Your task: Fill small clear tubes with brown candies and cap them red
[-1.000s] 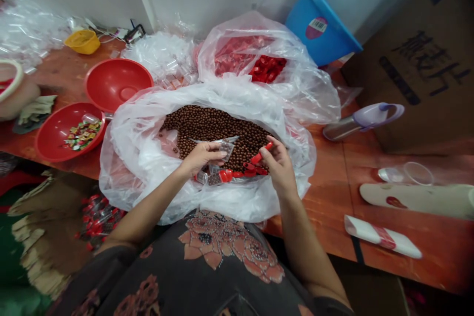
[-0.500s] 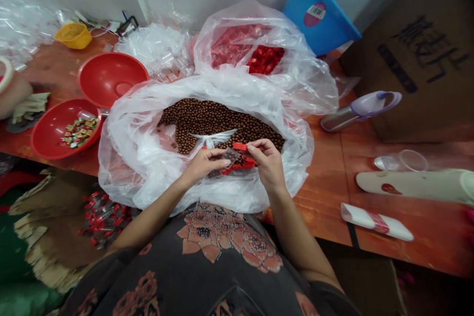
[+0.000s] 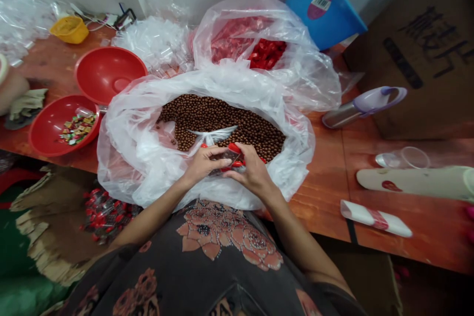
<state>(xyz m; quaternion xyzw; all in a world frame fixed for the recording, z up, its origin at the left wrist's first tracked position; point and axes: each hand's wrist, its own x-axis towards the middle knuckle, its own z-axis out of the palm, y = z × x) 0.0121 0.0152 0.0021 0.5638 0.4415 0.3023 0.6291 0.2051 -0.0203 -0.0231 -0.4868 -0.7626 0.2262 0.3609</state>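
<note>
My left hand (image 3: 202, 164) pinches a small clear plastic container (image 3: 230, 156) that looks dark with brown contents. At its upper end sits a red cap (image 3: 234, 147), gripped by the fingers of my right hand (image 3: 255, 169). Whether the cap is fully seated, I cannot tell. Both hands are over the near side of a white plastic bag (image 3: 126, 158) full of small brown balls (image 3: 207, 111). More red caps show partly under my hands. A tied white plastic piece (image 3: 213, 136) lies on the balls.
Behind is a clear bag (image 3: 314, 76) of red caps (image 3: 267, 54). Two red bowls (image 3: 111, 71) stand left, the nearer one holding small colourful pieces (image 3: 77, 128). A steel flask (image 3: 340, 116) and a cup (image 3: 414, 157) lie right. Filled red-capped containers (image 3: 105, 215) sit in a carton below.
My right hand has brought the red cap left and onto the container's end, and its thumb has come down near the container. The left hand keeps hold of the container.
</note>
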